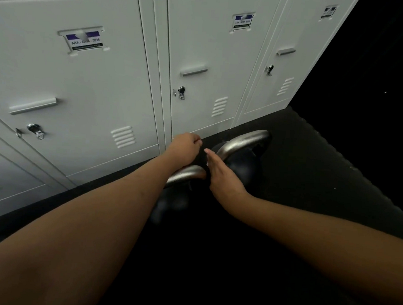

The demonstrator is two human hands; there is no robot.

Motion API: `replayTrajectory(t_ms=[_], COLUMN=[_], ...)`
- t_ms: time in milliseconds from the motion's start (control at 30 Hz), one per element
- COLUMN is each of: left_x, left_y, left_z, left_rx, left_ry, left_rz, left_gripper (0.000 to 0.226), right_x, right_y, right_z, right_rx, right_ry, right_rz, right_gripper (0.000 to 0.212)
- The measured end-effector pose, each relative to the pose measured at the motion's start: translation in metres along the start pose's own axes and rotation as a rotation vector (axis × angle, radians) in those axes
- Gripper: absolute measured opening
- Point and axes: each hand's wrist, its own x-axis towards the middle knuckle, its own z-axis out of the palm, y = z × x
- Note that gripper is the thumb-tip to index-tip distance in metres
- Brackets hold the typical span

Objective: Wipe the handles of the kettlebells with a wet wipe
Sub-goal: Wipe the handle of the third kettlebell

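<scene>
The near kettlebell handle [186, 173] sits about mid-view, its grey bar running from 8 to 2 o'clock. The far kettlebell handle [243, 140] arches just beyond it at 1 o'clock, and both dark bells stand close together on the black floor [312, 173]. I can't make out a wet wipe, only a dark patch between my hands, too dim to name. So I judge the wiping to be on the near handle at most, with the far handle left to do. My left hand [184, 147] hovers over the near handle, fingers curled as if pinching, though what it holds, if anything, I cannot tell. My right hand [222, 177] lies at that handle's 3 o'clock side, fingers straight and together, pointing to 11 o'clock. Grey lockers [82, 86] stand behind at 12 o'clock
</scene>
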Motion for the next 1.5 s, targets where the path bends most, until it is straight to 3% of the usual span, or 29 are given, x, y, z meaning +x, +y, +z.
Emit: replayTrajectory(t_ms=[133, 300, 500, 700, 900, 1167, 1333, 1500], left_x=[0.0, 0.001, -0.003, -0.004, -0.005, -0.008, -0.007, 0.0], left_y=[0.0, -0.006, -0.006, -0.005, -0.005, -0.002, 0.003, 0.024], left_z=[0.0, 0.0, -0.001, -0.004, -0.004, -0.005, -0.005, 0.0], left_rx=[0.015, -0.043, -0.033, 0.003, 0.038, 0.092, -0.017, -0.135], left_ry=[0.026, -0.018, -0.024, -0.036, -0.062, -0.124, -0.291, -0.283], left_rz=[-0.034, -0.088, -0.089, -0.101, -0.126, -0.121, -0.044, 0.007], left_gripper=[0.03, 0.029, 0.028, 0.029, 0.028, 0.029, 0.029, 0.033], right_x=[0.009, -0.011, 0.003, -0.02, -0.003, 0.003, -0.005, 0.006], right_y=[0.003, 0.001, 0.02, 0.006, 0.01, 0.013, 0.013, -0.003], right_z=[-0.008, 0.005, 0.009, 0.023, 0.023, 0.026, 0.033, 0.021], right_rx=[0.041, 0.004, 0.08, 0.07, 0.129, 0.201, 0.162, 0.121], right_ry=[-0.04, 0.008, 0.029, 0.048, 0.107, 0.131, 0.135, 0.0], right_rz=[0.047, -0.033, 0.046, -0.03, 0.019, -0.087, -0.076, -0.112], right_gripper=[0.061, 0.06, 0.06, 0.057, 0.057, 0.049, 0.048, 0.053])
